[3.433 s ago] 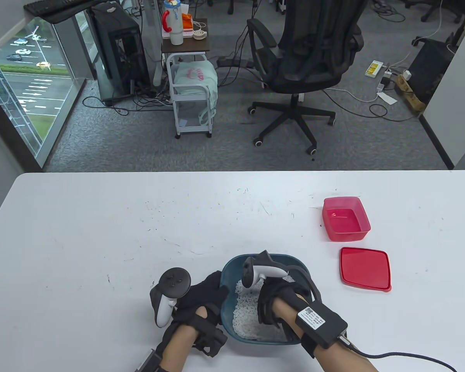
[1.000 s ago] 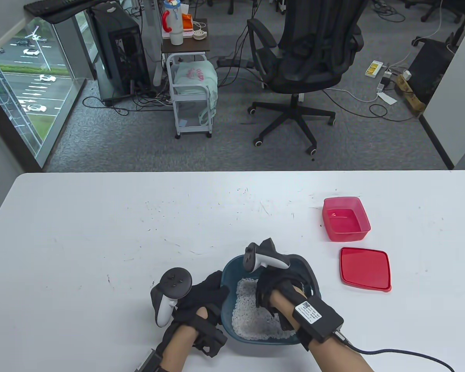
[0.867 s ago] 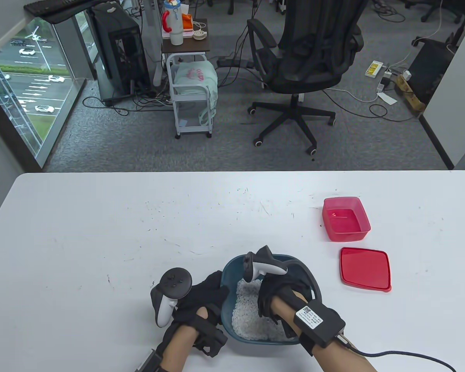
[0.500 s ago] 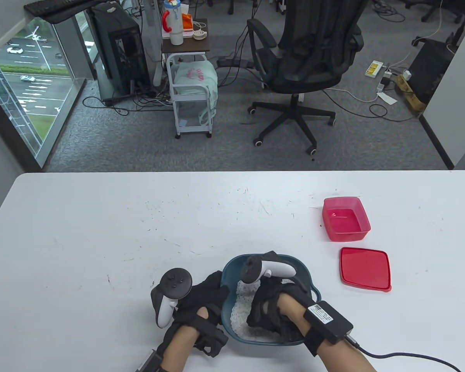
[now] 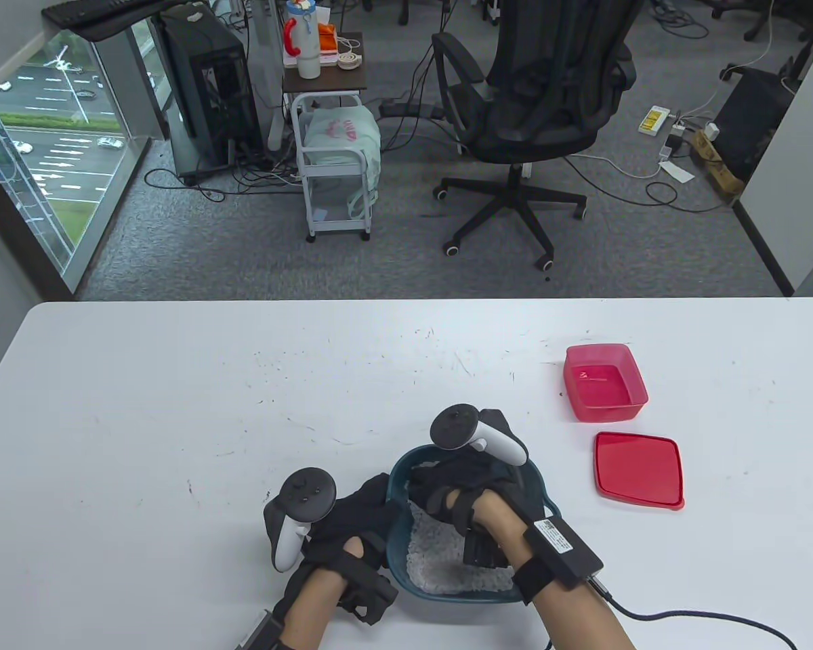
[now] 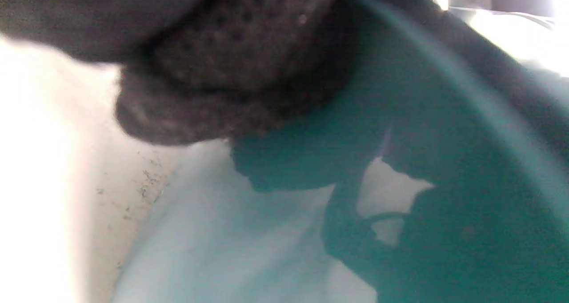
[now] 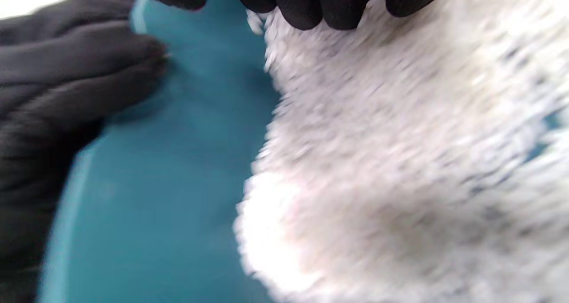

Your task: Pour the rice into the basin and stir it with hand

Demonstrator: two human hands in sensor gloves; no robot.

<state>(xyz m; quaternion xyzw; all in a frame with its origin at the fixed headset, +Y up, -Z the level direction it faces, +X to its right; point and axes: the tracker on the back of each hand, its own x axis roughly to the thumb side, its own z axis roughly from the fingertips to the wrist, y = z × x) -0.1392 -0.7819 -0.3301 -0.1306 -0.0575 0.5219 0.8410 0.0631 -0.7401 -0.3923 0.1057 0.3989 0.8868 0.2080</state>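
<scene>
A teal basin (image 5: 398,565) sits near the table's front edge with white rice (image 5: 433,558) heaped inside. My left hand (image 5: 369,508) grips the basin's left rim; the right wrist view shows its fingers (image 7: 75,67) hooked over that rim onto the inner wall (image 7: 178,169). My right hand (image 5: 437,491) is inside the basin at the far side. Its fingertips (image 7: 311,3) touch the rice (image 7: 400,161) with fingers side by side and hold nothing. In the left wrist view a blurred gloved finger (image 6: 222,63) lies against the basin's outer wall (image 6: 444,152).
A red container (image 5: 604,382) stands at the right of the table, with its flat red lid (image 5: 639,469) lying just in front of it. A cable runs from my right wrist off the bottom right. White tabletop (image 5: 176,406) stretches left and behind.
My right hand swept through the rice from the basin's near side to its far side, its wrist turning. The rice heap shifted. My left hand stayed on the rim.
</scene>
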